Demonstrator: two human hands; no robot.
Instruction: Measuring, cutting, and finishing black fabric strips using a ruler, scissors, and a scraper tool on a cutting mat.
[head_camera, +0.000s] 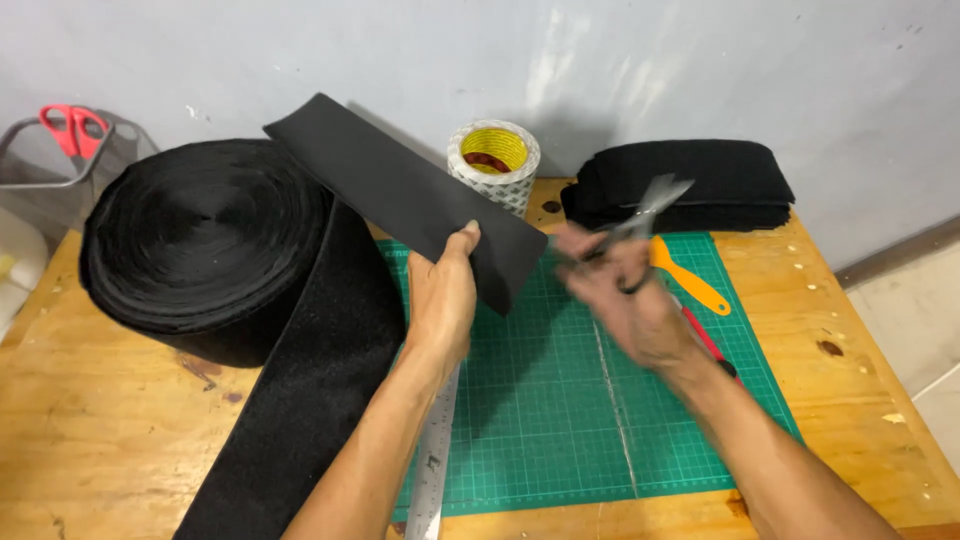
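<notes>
My left hand grips a black felt strip near its cut end and lifts it above the green cutting mat. The strip runs back to a big black felt roll at the left. Blurred by motion, my right hand holds a pair of scissors with the blades pointing up and away, just right of the strip's end. A second length of black felt lies flat from the roll toward the table's front edge.
A stack of cut black felt pieces sits at the back right. A tape roll stands behind the mat. A steel ruler, an orange-handled tool, a red tool lie on the mat. Red scissors hang at far left.
</notes>
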